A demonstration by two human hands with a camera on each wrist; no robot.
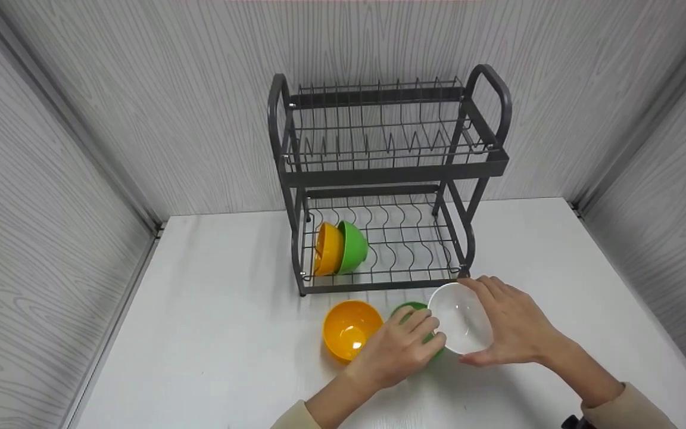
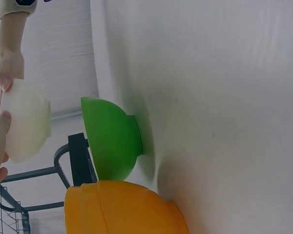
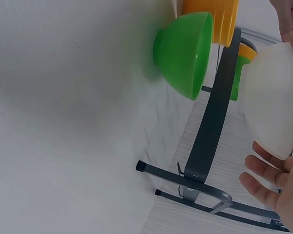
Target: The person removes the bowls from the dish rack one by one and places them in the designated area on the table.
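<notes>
A white bowl point(image 1: 461, 319) is held up above the table, tilted so that its inside faces the head camera. My right hand point(image 1: 515, 325) grips its right side, thumb low and fingers at the top of the rim. On the opposite side, my left hand point(image 1: 399, 345) pinches the rim with curled fingers. Beneath the left hand a green bowl point(image 2: 110, 139) stands upright on the table, mostly covered in the head view. Just left of it is an orange bowl point(image 1: 352, 328), upright; the left wrist view shows stacked rims on the orange bowl point(image 2: 132, 209).
A black two-tier dish rack point(image 1: 393, 176) stands behind the bowls against the back wall. On its lower tier, at the left, an orange bowl point(image 1: 329, 249) and a green bowl point(image 1: 353, 247) sit on their sides, nested close together. Grey panels point(image 1: 51, 238) enclose the white table point(image 1: 212, 333).
</notes>
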